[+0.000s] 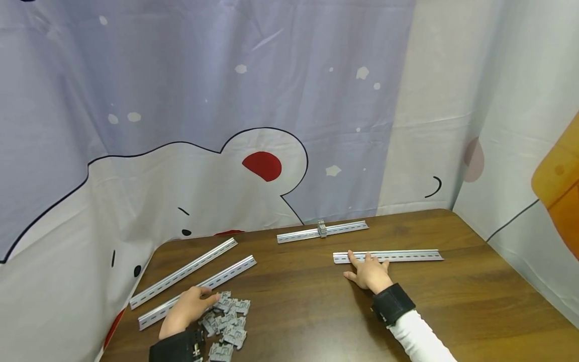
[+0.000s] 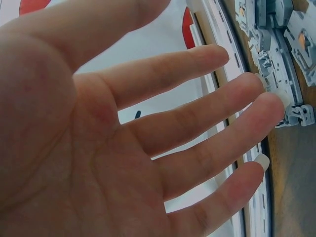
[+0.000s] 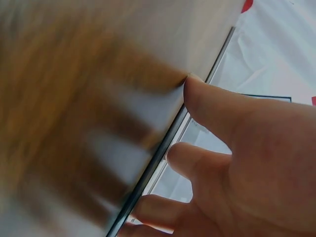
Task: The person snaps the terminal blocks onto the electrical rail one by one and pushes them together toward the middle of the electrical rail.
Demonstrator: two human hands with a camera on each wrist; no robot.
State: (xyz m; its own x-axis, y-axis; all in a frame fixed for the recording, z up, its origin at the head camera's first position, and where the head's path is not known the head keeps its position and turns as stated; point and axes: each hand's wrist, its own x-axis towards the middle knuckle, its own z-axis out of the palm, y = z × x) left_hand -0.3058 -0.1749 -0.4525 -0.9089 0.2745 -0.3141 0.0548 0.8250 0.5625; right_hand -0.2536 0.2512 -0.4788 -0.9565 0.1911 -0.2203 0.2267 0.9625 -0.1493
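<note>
At seven o'clock in the head view, our left hand [image 1: 187, 307] is over the heap of grey clips [image 1: 234, 336].
Its fingers are spread, gripping nothing we can see; near five o'clock the back rail [image 1: 294, 237] carries a grey block [image 1: 321, 229]; toward four our right hand [image 1: 370, 274] rests splayed on the near rail [image 1: 409, 256], not gripping it. We judge this the fetching step; next calls for pinching one clip free.
</note>
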